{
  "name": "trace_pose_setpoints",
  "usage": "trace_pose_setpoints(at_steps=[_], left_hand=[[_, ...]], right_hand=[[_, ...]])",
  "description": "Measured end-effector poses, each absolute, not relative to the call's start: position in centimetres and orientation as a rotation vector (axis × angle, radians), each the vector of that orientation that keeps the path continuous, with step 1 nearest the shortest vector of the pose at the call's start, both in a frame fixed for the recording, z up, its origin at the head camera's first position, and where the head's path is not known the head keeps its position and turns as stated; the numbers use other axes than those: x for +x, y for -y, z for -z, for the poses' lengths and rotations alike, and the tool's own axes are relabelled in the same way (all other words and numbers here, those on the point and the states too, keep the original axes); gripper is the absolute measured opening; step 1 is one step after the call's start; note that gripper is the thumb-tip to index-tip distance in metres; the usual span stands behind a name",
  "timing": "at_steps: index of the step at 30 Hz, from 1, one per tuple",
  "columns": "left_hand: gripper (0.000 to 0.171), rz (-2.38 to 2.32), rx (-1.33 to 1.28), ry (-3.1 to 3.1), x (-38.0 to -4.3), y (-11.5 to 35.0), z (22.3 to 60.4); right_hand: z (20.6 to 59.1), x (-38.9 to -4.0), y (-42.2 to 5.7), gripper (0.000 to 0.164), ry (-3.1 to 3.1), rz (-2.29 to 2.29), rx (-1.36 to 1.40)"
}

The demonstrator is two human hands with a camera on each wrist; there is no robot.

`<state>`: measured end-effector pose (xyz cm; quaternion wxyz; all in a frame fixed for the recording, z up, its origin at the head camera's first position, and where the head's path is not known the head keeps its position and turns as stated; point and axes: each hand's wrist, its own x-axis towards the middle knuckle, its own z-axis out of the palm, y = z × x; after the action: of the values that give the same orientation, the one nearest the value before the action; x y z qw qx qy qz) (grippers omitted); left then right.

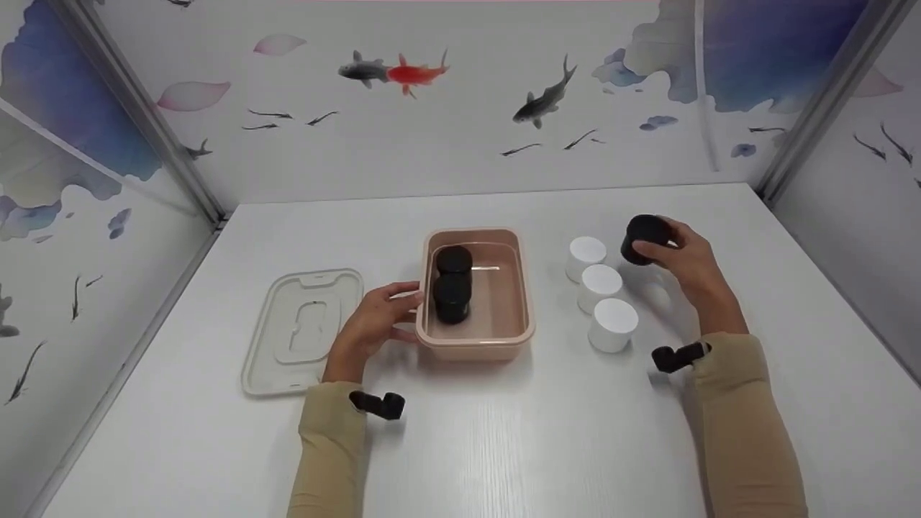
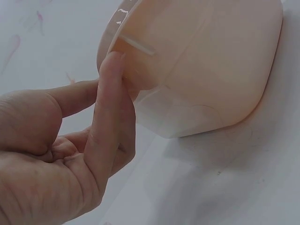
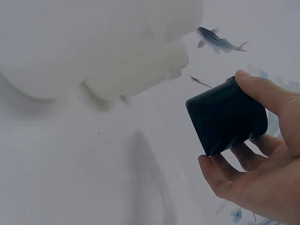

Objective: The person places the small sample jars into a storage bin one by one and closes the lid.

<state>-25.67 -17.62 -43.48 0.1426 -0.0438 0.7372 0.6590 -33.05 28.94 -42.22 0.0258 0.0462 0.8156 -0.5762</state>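
My right hand (image 1: pixel 687 259) grips a black lidded jar (image 1: pixel 645 241) by its sides, lifted off the table. The right wrist view shows this black jar (image 3: pixel 225 117) tilted between thumb and fingers. At the left wall of a pink plastic box (image 1: pixel 475 352), my left hand (image 1: pixel 378 320) holds the rim with its fingertips. The left wrist view shows the fingers (image 2: pixel 110 103) against the box's outer side (image 2: pixel 211 61). Two more black jars, a far one (image 1: pixel 454 259) and a near one (image 1: pixel 452 298), stand along the left inside of the box.
Three white jars, far (image 1: pixel 586 257), middle (image 1: pixel 599 288) and near (image 1: pixel 613 325), stand in a slanting row between the box and my right hand. A pale lid (image 1: pixel 306 331) lies flat on the white table (image 1: pixel 489 439), left of the box. Printed panels (image 1: pixel 460 144) enclose the back and sides.
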Motion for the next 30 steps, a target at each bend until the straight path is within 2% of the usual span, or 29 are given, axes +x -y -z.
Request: trace_pose_setpoints(at_steps=[14,23,30], left_hand=[[0.045,-1.932,-0.113,-2.095,-25.6,17.8,43.4],[0.046,-1.929,-0.096,-2.110,-25.5,17.8,43.6],[0.048,-1.933,-0.081,-2.092,-25.6,17.7,43.5]], right_hand=[[37.6,-30.4,-26.3,0.077,-2.397,2.152,-0.160],[35.5,-28.7,-23.3,0.071,-2.516,1.987,-0.276],[34.7,-27.7,-21.1,0.073,-2.600,1.840,-0.297]])
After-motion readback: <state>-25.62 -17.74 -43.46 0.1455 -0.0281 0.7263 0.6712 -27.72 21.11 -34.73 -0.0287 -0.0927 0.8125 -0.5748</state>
